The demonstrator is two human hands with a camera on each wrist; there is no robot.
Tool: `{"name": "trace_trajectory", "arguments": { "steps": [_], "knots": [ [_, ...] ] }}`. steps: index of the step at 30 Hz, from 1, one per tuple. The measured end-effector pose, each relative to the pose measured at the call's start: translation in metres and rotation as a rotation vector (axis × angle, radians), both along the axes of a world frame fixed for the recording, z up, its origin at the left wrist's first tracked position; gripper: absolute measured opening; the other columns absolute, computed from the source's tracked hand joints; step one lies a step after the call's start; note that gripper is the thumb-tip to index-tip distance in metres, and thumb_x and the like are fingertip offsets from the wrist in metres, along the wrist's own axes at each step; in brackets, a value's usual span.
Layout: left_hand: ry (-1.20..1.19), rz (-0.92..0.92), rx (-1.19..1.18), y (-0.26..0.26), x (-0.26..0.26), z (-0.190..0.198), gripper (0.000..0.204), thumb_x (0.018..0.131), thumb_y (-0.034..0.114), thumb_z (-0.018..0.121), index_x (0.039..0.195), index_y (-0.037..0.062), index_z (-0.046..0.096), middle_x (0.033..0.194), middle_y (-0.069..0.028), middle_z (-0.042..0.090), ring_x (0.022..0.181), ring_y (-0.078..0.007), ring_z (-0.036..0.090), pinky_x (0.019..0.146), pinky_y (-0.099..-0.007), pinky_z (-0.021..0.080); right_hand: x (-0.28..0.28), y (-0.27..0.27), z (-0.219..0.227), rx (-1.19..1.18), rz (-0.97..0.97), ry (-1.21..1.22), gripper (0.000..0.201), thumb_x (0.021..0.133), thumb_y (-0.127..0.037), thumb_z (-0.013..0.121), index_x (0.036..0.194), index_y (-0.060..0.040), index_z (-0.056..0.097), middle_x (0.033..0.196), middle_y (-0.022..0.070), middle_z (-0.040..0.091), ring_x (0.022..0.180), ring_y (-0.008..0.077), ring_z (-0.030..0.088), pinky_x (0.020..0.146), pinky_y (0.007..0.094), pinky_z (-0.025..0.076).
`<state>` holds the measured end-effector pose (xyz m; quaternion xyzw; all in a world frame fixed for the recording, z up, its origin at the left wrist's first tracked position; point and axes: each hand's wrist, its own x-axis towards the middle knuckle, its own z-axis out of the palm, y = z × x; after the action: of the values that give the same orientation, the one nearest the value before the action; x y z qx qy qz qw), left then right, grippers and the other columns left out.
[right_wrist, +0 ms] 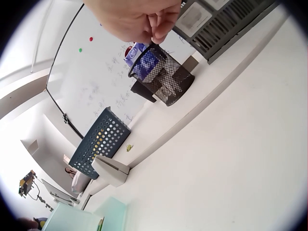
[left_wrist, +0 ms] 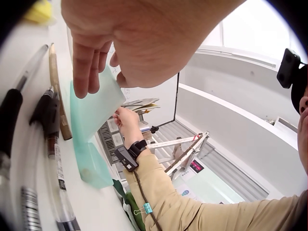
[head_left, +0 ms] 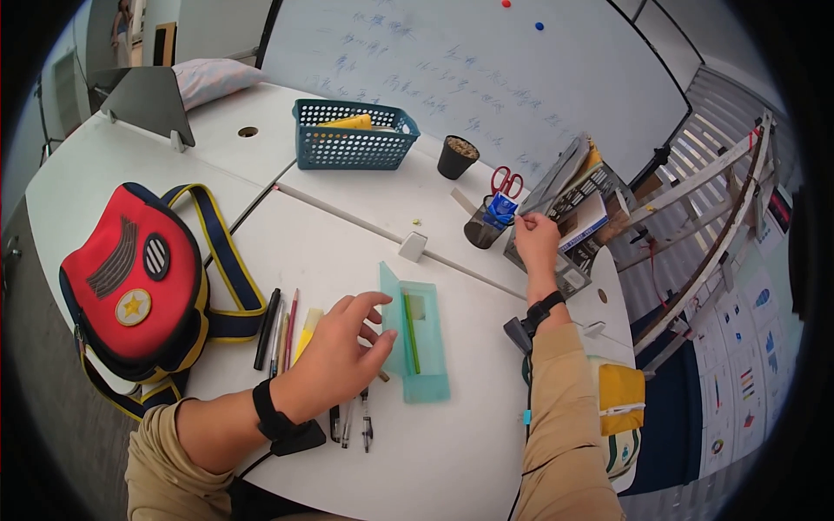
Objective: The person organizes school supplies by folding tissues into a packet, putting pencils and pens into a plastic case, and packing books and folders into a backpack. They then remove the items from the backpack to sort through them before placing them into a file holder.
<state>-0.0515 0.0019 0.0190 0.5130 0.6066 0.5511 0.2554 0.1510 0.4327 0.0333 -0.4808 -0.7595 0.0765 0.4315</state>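
Note:
A translucent teal pencil case (head_left: 427,388) lies with its lid raised, a green pencil (head_left: 411,334) inside. My left hand (head_left: 334,356) hovers at its left side, fingers loosely bent and holding nothing; in the left wrist view they hang before the raised lid (left_wrist: 98,108), and contact cannot be told. Several pens and pencils (head_left: 280,334) lie left of the case and under that hand. At the black mesh cup (right_wrist: 168,84), my right hand (head_left: 537,247) pinches the rim between thumb and fingertips. Red-handled scissors (head_left: 506,182) and a blue packet (head_left: 500,210) stand in the cup.
A red backpack (head_left: 130,278) lies at the left. Behind are a perforated basket (head_left: 352,148) and a small black pot (head_left: 457,158). A file rack (head_left: 578,204) stands beside my right hand, and a yellow and white pouch (head_left: 621,399) near my right sleeve. A clamp (head_left: 413,247) sits mid-table.

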Motion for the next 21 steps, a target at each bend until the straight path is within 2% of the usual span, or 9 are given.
{"name": "trace_trajectory", "arguments": {
  "steps": [2, 4, 5, 9, 10, 12, 15, 19, 21],
  "knots": [
    [-0.012, 0.048, 0.017, -0.003, -0.001, 0.001, 0.042, 0.109, 0.013, 0.073, 0.145, -0.0051, 0.06, 0.117, -0.0169, 0.066, 0.088, -0.0201, 0.073, 0.076, -0.0325, 0.065, 0.005, 0.003, 0.0, -0.004, 0.003, -0.022, 0.029, 0.098, -0.022, 0.086, 0.103, 0.0059, 0.084, 0.099, 0.0225, 0.086, 0.09, 0.0333, 0.085, 0.087, 0.0428, 0.065],
    [-0.018, 0.112, 0.024, -0.001, -0.009, 0.003, 0.045, 0.111, 0.018, 0.072, 0.146, -0.0061, 0.058, 0.112, -0.0178, 0.067, 0.085, -0.0231, 0.071, 0.076, -0.0372, 0.06, 0.008, 0.001, 0.0, -0.134, 0.072, 0.122, 0.027, 0.104, -0.021, 0.081, 0.105, 0.0065, 0.082, 0.089, 0.0153, 0.085, 0.073, 0.0235, 0.081, 0.068, 0.0373, 0.062],
    [0.033, 0.166, 0.079, 0.0, -0.013, 0.003, 0.04, 0.112, 0.018, 0.069, 0.143, -0.0064, 0.059, 0.097, -0.0141, 0.067, 0.08, -0.0241, 0.067, 0.075, -0.0398, 0.056, 0.008, -0.012, 0.007, -0.187, 0.086, 0.154, 0.029, 0.108, -0.022, 0.078, 0.11, 0.0069, 0.081, 0.085, 0.01, 0.082, 0.065, 0.0169, 0.075, 0.059, 0.0333, 0.057],
    [0.116, 0.323, 0.148, 0.003, -0.035, 0.011, 0.029, 0.111, 0.013, 0.067, 0.133, -0.0048, 0.063, 0.083, -0.0128, 0.065, 0.077, -0.0278, 0.067, 0.074, -0.0435, 0.054, 0.017, -0.037, 0.025, -0.288, 0.142, 0.272, 0.033, 0.111, -0.027, 0.075, 0.126, 0.0032, 0.078, 0.101, 0.0074, 0.083, 0.068, 0.0119, 0.072, 0.057, 0.0291, 0.055],
    [0.122, 0.358, 0.14, 0.003, -0.041, 0.015, 0.023, 0.11, 0.012, 0.067, 0.128, -0.0025, 0.066, 0.084, -0.0153, 0.068, 0.078, -0.0322, 0.069, 0.075, -0.0455, 0.055, 0.018, -0.046, 0.03, -0.29, 0.141, 0.279, 0.034, 0.111, -0.027, 0.075, 0.126, 0.0023, 0.079, 0.103, 0.0072, 0.083, 0.069, 0.0115, 0.072, 0.057, 0.0285, 0.055],
    [0.248, 0.433, 0.13, 0.001, -0.052, 0.017, 0.017, 0.109, 0.008, 0.066, 0.121, -0.0034, 0.07, 0.082, -0.0145, 0.069, 0.072, -0.0244, 0.065, 0.07, -0.0389, 0.053, 0.021, -0.069, 0.04, -0.304, 0.152, 0.286, 0.034, 0.111, -0.029, 0.075, 0.126, 0.0009, 0.079, 0.104, 0.0065, 0.083, 0.071, 0.0112, 0.072, 0.058, 0.0276, 0.055],
    [0.405, 0.475, 0.035, 0.002, -0.075, 0.011, 0.016, 0.107, 0.01, 0.067, 0.113, -0.004, 0.074, 0.085, -0.0206, 0.074, 0.074, -0.0326, 0.072, 0.073, -0.0435, 0.057, 0.023, -0.119, 0.045, -0.396, 0.218, 0.266, 0.031, 0.11, -0.03, 0.077, 0.122, -0.0016, 0.08, 0.103, 0.005, 0.082, 0.072, 0.0114, 0.072, 0.058, 0.0267, 0.053],
    [0.647, 0.481, -0.24, -0.014, -0.089, 0.02, 0.024, 0.104, 0.02, 0.073, 0.104, -0.0033, 0.079, 0.094, -0.0255, 0.08, 0.091, -0.0439, 0.079, 0.084, -0.0524, 0.062, 0.025, -0.184, 0.017, -0.647, 0.405, 0.228, 0.03, 0.109, -0.031, 0.078, 0.118, -0.0019, 0.08, 0.1, 0.0062, 0.081, 0.069, 0.0117, 0.07, 0.056, 0.0265, 0.052],
    [0.674, 0.401, -0.396, -0.017, -0.093, 0.022, 0.025, 0.103, 0.022, 0.075, 0.103, -0.0031, 0.08, 0.095, -0.0251, 0.081, 0.093, -0.0438, 0.079, 0.086, -0.0516, 0.063, 0.02, -0.215, -0.004, -0.762, 0.45, 0.214, 0.029, 0.109, -0.029, 0.079, 0.116, -0.0013, 0.08, 0.099, 0.0073, 0.081, 0.067, 0.0113, 0.069, 0.055, 0.0261, 0.052]
  ]
}}
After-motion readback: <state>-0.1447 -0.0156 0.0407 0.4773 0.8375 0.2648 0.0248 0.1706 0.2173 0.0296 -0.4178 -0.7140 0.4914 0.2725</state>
